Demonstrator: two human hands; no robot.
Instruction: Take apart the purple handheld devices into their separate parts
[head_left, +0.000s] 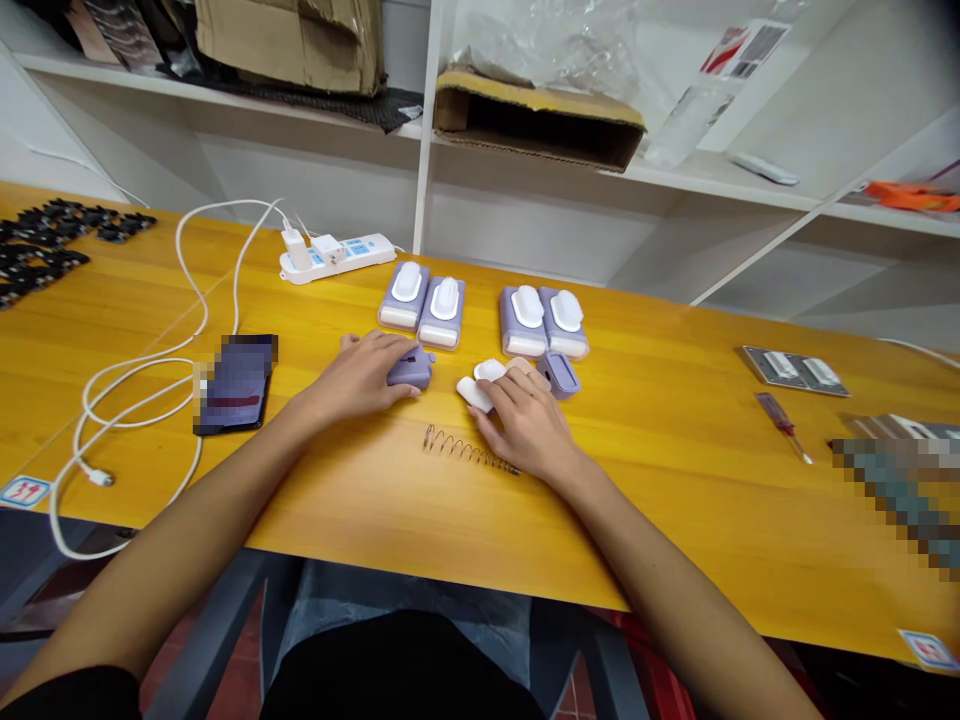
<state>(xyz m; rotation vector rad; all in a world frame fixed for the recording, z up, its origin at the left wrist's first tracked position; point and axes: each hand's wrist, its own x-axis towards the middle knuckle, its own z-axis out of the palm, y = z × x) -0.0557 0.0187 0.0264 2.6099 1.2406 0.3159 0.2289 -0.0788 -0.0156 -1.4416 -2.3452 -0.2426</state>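
Observation:
My left hand (367, 372) is closed round a small purple plastic housing (409, 370) on the table, its fingers over the top and the thumb along the near side. My right hand (529, 415) has its fingertips on white plastic pieces (475, 394); the hand hides part of them. Just beyond its fingers stands another purple plastic part (561, 376) with an oval opening. A thin metal coil spring (465, 450) lies between the hands, its right end close under my right hand. Purple boxes with white oval tops stand behind in two pairs, left (405, 295) and right (525, 315).
A phone (238, 385) and a looped white cable (86, 410) lie to the left, near a power strip (337, 258). Black parts (45, 235) are heaped far left. A screwdriver (781, 425) and a flat metal plate (795, 370) lie right. Shelves (525, 215) border the back.

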